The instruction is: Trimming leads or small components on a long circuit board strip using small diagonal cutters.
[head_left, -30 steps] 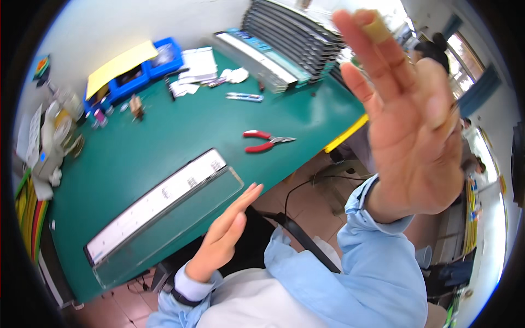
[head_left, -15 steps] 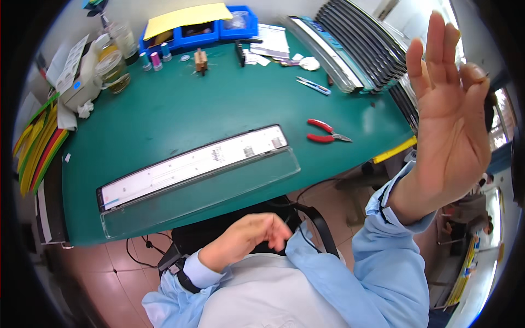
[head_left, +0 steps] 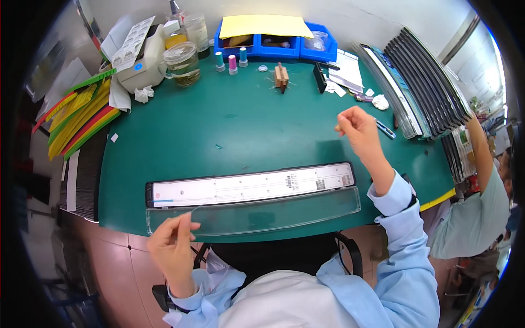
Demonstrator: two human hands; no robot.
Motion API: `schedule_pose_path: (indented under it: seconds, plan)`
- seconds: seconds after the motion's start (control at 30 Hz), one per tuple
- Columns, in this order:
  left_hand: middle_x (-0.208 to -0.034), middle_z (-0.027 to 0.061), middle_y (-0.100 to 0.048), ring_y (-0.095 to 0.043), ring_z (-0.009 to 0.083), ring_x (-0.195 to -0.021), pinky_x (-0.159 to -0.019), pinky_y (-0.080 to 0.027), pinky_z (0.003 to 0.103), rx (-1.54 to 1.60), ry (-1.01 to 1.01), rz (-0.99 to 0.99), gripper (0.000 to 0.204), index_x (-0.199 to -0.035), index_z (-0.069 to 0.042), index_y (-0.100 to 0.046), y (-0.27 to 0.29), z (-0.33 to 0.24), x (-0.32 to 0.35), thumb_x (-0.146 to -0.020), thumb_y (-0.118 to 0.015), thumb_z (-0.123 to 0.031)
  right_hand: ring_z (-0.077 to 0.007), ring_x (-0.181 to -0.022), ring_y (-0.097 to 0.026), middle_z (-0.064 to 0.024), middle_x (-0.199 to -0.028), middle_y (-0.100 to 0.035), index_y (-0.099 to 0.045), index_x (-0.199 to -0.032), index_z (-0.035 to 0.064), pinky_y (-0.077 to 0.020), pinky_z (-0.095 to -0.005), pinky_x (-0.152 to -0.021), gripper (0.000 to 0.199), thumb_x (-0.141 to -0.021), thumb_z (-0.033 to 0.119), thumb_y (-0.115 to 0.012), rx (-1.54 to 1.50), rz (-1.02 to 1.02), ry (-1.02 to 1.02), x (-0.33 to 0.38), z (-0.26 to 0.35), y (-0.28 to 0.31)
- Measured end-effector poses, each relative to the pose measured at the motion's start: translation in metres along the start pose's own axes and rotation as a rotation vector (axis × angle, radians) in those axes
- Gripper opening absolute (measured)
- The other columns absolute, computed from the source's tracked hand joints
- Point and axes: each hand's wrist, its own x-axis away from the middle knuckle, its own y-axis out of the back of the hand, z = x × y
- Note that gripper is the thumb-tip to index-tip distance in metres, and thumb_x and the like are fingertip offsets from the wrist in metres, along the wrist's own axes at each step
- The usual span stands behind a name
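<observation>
My left hand [head_left: 174, 247] pinches the near-left corner of the clear cover [head_left: 254, 214] beside the white strip [head_left: 251, 186] on the worktop [head_left: 229, 126] (light, bendy, best held by its ends), right hand [head_left: 358, 127] loosely curled, holding nothing I can make out.

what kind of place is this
Likely an assembly workstation in a small factory: a green work mat carrying a long light panel, blue parts bins, and stacked black trays alongside.
</observation>
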Motion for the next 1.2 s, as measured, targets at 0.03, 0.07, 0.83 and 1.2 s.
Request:
schedule_pose_path:
  seconds: [0.03, 0.07, 0.83, 1.2]
  plan:
    - [-0.071, 0.0069, -0.066, -0.058, 0.0076, -0.058, -0.053, -0.043, 0.019, -0.005, 0.006, -0.008, 0.011, -0.087, 0.004, -0.069, -0.004, 0.001, -0.004, -0.088, -0.067, -0.007, -0.0084, -0.066, -0.059, -0.003, -0.077, -0.064, -0.058, -0.087, 0.0007, -0.0466, -0.0247, -0.06, 0.014, -0.093, 0.013, -0.06, -0.003, 0.011, -0.001, -0.005, -0.006, -0.004]
    - [-0.071, 0.0079, -0.067, -0.056, 0.0072, -0.057, -0.052, -0.042, 0.019, -0.019, -0.03, -0.034, 0.012, -0.087, 0.004, -0.07, -0.012, 0.002, -0.007, -0.089, -0.067, -0.007, -0.0125, -0.064, -0.061, -0.0052, -0.075, -0.064, -0.06, -0.086, -0.0005, -0.0478, -0.028, -0.058, 0.012, -0.091, 0.011, -0.061, 0.222, 0.032, -0.062, -0.009, -0.011, -0.007]
    - [-0.084, 0.0143, -0.07, -0.067, 0.027, -0.07, -0.063, -0.053, 0.034, -0.275, -0.375, -0.17, 0.01, -0.088, 0.001, -0.068, -0.001, 0.015, 0.0, -0.079, -0.068, 0.004, -0.034, -0.131, -0.045, -0.0071, -0.122, -0.06, -0.057, -0.063, 0.0067, -0.0092, -0.0566, -0.108, 0.009, -0.064, 0.004, -0.066, 0.641, 0.408, 0.804, 0.094, 0.136, -0.121]
    - [-0.106, 0.0158, -0.063, -0.059, 0.0295, -0.1, -0.085, -0.045, 0.034, -0.476, -0.283, -0.254, 0.024, -0.097, -0.002, -0.069, 0.024, 0.051, 0.0, -0.076, -0.063, 0.007, -0.0356, -0.129, -0.044, -0.0102, -0.12, -0.057, -0.054, -0.066, 0.0081, -0.0158, -0.0578, -0.102, 0.018, -0.066, -0.003, -0.069, 0.473, 0.511, 0.719, 0.075, 0.125, -0.183]
